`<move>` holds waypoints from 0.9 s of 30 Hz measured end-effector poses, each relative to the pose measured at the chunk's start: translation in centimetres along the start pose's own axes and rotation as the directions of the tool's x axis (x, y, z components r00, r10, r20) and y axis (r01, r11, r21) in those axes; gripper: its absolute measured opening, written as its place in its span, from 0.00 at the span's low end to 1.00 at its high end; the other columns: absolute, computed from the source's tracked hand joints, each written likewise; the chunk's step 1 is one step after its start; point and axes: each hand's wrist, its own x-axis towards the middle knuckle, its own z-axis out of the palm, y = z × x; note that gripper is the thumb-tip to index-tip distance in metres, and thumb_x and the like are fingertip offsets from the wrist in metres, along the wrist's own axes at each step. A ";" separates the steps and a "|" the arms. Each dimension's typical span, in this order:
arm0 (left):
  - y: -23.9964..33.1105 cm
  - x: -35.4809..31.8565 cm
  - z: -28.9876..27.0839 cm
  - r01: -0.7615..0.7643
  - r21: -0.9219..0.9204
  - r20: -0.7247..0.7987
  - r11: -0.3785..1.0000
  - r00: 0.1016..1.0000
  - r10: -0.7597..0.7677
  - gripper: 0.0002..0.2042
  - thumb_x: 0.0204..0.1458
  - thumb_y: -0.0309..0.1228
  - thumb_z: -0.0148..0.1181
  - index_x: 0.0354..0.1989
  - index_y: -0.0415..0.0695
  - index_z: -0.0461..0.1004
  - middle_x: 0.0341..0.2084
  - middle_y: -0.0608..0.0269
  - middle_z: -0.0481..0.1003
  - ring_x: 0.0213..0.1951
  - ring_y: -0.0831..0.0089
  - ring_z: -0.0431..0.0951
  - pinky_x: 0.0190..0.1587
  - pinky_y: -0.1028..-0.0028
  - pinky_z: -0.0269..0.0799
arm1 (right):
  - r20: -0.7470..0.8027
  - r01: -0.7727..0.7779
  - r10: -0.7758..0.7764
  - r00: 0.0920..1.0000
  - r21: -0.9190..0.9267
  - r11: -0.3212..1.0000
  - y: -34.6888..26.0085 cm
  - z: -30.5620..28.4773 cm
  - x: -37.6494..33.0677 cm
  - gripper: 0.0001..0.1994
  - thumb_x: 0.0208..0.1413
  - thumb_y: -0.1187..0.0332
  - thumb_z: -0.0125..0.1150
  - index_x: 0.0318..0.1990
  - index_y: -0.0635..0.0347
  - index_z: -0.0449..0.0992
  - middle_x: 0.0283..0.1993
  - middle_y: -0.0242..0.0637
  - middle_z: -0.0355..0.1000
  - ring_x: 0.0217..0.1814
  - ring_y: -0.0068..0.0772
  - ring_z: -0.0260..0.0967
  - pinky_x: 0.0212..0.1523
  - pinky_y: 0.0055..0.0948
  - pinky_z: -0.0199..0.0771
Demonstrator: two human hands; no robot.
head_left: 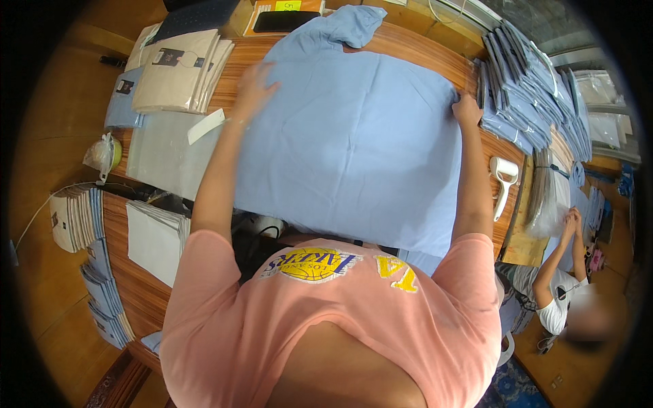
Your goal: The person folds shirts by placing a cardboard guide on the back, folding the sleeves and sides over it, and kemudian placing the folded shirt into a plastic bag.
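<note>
A large light blue cloth (354,143) lies spread over the wooden table in front of me, with soft creases down its middle. Its far end is bunched into a narrow, sleeve-like fold. At the cloth's far right corner, my right hand (468,109) is closed on the edge. My left hand (255,88) is by the cloth's left edge, blurred by motion, with thumb and fingers apart. I cannot make out whether it touches the fabric.
Packed beige garments (180,71) and clear plastic bags (160,153) lie on the left. Folded blue garments (527,88) are stacked at the right, near a white lint roller (503,180). A dark phone (286,22) lies at the back. Another person (561,279) works at the right.
</note>
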 end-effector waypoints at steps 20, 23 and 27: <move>-0.6 2.6 6.7 0.018 0.032 -0.091 0.999 0.996 -0.015 0.23 0.54 0.38 0.48 0.58 0.47 0.61 0.58 0.55 0.59 0.61 0.59 0.55 0.60 0.51 0.47 | -0.237 0.332 -0.311 0.920 0.053 0.942 -0.2 4.1 -2.9 0.22 0.54 0.55 0.53 0.56 0.45 0.65 0.60 0.41 0.58 0.65 0.40 0.51 0.59 0.54 0.49; -1.4 3.7 7.0 -0.001 0.159 -0.175 0.987 0.984 0.029 0.23 0.56 0.40 0.46 0.60 0.48 0.59 0.59 0.56 0.58 0.62 0.59 0.54 0.62 0.51 0.45 | -0.345 0.306 -0.292 0.892 -0.015 0.952 0.8 6.8 -1.3 0.23 0.58 0.50 0.44 0.60 0.42 0.62 0.64 0.42 0.54 0.68 0.42 0.47 0.63 0.59 0.42; -2.4 5.7 7.2 -0.018 0.070 -0.162 0.997 0.986 0.029 0.23 0.57 0.41 0.43 0.60 0.48 0.59 0.59 0.56 0.58 0.62 0.59 0.54 0.62 0.50 0.43 | -0.368 0.376 -0.332 0.869 0.054 0.925 0.4 6.3 -0.1 0.23 0.58 0.53 0.46 0.60 0.46 0.61 0.65 0.44 0.53 0.69 0.45 0.45 0.63 0.59 0.40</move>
